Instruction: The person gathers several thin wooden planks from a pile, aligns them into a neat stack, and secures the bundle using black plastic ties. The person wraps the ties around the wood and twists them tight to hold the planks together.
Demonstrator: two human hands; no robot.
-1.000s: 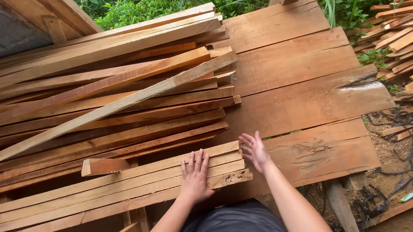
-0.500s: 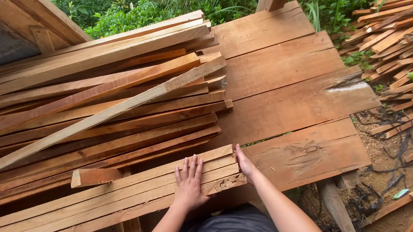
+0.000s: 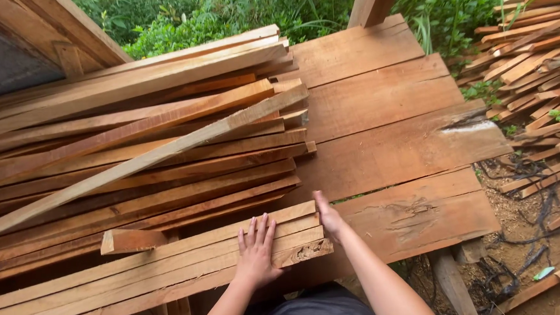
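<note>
A: Head view. Report the hands.

B: Left hand (image 3: 256, 251) lies flat, fingers spread wide, palm down on the near bundle of pale, squared timber battens (image 3: 139, 277) at about 6 o'clock. It grips nothing. Right hand (image 3: 328, 216) is held open and upright, fingers together, its palm pressed against the cut ends of that same bundle, just right of 6 o'clock.

A: How does the bundle lie?

B: The battens run side by side from the 8 o'clock edge toward centre, ends roughly flush at the right hand. The nearest batten's end is split and ragged.

A: Surroundings?

B: A short reddish-brown wooden offcut (image 3: 131, 239) rests just beyond the bundle, at about 8 o'clock. Behind it, from 9 to 11 o'clock, a large stack of long reddish timber strips (image 3: 138, 133), one pale strip lying diagonally across the top. All of it sits on a desk of wide, rough wooden planks (image 3: 394, 145), bare from centre to 3 o'clock. A loose heap of thin wooden slats (image 3: 537, 67) lies on the ground at 2 o'clock, well apart. Green foliage (image 3: 221, 13) at 12 o'clock.
</note>
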